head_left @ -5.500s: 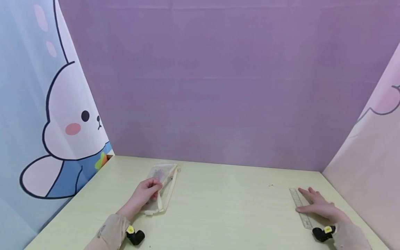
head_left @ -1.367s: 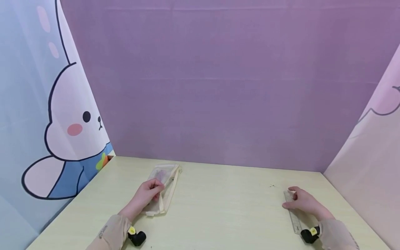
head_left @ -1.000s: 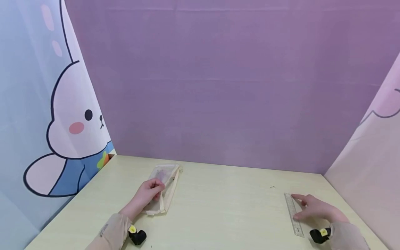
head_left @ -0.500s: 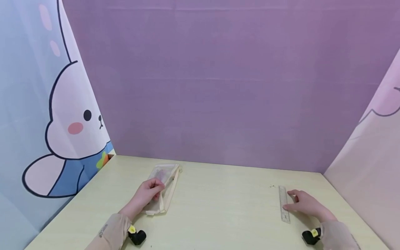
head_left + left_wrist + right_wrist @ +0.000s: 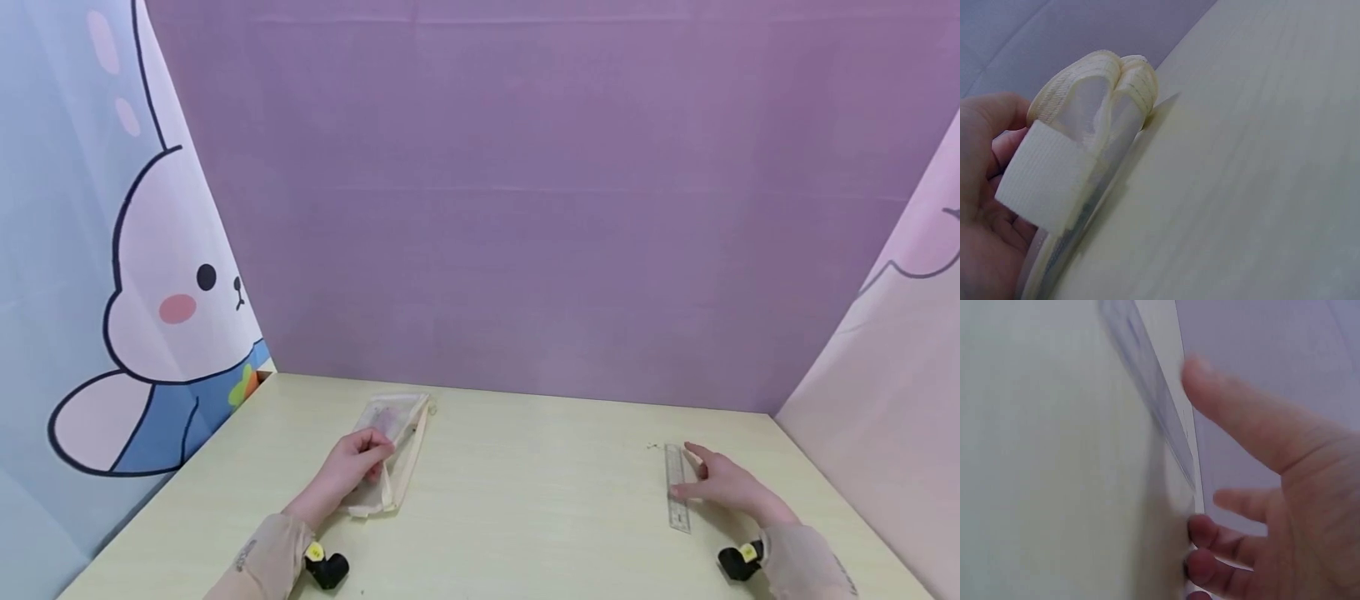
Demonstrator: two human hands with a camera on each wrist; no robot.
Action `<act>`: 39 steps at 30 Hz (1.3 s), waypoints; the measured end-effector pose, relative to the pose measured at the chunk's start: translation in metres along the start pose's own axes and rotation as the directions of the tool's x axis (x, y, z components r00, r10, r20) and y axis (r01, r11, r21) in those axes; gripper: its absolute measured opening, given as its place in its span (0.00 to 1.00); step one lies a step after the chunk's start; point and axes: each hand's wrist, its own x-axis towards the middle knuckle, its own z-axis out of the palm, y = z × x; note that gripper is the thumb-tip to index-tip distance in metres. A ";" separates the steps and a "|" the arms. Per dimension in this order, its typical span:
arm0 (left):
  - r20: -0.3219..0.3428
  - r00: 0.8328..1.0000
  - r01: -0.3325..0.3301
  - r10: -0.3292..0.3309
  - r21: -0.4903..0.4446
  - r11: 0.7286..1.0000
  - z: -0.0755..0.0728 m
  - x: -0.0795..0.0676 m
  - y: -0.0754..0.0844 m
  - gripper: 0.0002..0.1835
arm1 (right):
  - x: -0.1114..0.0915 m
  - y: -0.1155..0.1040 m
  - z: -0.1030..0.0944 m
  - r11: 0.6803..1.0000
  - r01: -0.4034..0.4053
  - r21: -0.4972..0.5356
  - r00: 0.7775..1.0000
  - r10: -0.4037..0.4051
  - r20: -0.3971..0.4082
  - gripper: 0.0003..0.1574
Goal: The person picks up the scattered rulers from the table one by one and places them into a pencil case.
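Note:
At the left of the table, a see-through mesh pouch (image 5: 405,479) with cream edging lies partly raised at its opening. My left hand (image 5: 348,467) pinches its edge; the left wrist view shows the pouch (image 5: 1119,125) folded open and a white fabric tab (image 5: 1047,178) beside my fingers. A clear ruler (image 5: 678,508) lies on the right side of the table, long side running away from me. Beside it is my right hand (image 5: 727,483), thumb overlapping the ruler in the head view. In the right wrist view, thumb and fingers (image 5: 1229,544) are spread, near the ruler (image 5: 1147,381).
The pale table (image 5: 525,492) meets a purple backdrop (image 5: 525,208) at its far edge. Printed curtains (image 5: 60,250) stand on both sides. Small dark marks (image 5: 652,446) show on the tabletop left of the ruler's far end.
The ruler has shifted left and away from me, and now points more straight away. My right hand has gone left with it, its fingers opening and closing in between. The left hand stays put.

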 end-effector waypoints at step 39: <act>0.008 1.000 -0.005 0.005 -0.017 1.000 -0.001 0.001 -0.001 0.08 | 0.013 -0.002 -0.008 0.947 -0.025 0.319 0.996 -0.005 0.095 0.47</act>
